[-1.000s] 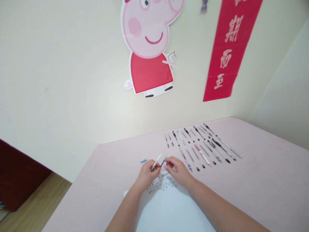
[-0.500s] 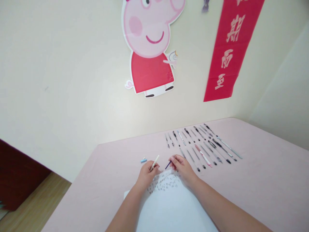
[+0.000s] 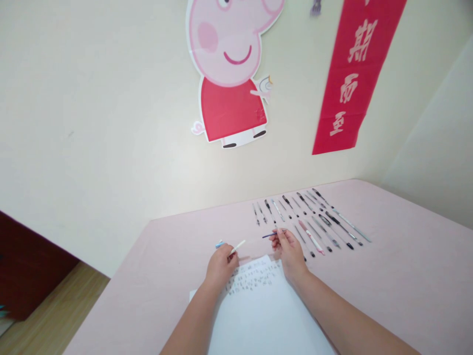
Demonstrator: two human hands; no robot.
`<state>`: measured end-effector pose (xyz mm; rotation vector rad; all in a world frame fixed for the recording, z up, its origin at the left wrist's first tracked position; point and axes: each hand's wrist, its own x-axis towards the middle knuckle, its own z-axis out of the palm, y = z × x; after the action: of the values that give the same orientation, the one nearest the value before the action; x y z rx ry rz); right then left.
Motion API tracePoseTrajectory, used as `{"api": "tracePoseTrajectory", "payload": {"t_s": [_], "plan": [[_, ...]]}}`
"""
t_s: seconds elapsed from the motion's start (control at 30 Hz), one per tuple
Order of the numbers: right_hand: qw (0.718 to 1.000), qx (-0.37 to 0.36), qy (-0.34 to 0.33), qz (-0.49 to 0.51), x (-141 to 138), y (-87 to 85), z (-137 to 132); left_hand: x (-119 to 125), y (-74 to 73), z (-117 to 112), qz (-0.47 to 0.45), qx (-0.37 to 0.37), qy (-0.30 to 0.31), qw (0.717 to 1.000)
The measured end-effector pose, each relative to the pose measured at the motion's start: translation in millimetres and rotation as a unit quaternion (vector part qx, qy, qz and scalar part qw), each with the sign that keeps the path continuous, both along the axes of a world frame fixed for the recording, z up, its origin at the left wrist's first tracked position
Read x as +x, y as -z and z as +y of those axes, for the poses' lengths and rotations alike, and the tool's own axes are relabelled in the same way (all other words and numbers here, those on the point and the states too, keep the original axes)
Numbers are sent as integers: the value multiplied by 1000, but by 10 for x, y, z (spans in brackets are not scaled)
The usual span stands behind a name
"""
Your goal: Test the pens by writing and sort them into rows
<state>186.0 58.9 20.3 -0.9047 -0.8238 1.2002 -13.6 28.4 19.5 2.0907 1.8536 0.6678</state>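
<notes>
Left hand (image 3: 220, 266): a white barrel (image 3: 238, 246) is pinched by closed fingers near the paper (image 3: 266, 315).
Right hand (image 3: 292, 252): a dark rod (image 3: 269, 235), possibly a refill, is gripped by closed fingertips.
Pens (image 3: 311, 238): laid out beside the right hand.

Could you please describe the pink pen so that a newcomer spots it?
On the pale pink table, find the rows of pens. In the nearer row, right of the right hand, lies the pink pen, the only pink one there.

White barrel (image 3: 238, 246), dark rod (image 3: 269, 235), apart
</notes>
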Motion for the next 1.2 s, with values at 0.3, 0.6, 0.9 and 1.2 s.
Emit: {"api": "tracePoseTrajectory", "payload": {"t_s": [0.3,0.6,0.9,1.2], "plan": [[1000,-4,0,15,14,2,19,3,3,-7,13,4,12,1000],[1000,4,0,-9,16,-5,15,5,8,-18,26,2,18,999],[998,2,-25,-49,3,23,14,23,-49,-58,25,14,23,999],[962,79,-174,-193,-62,66,-71,89,-112,-96,15,31,72,997]]}}
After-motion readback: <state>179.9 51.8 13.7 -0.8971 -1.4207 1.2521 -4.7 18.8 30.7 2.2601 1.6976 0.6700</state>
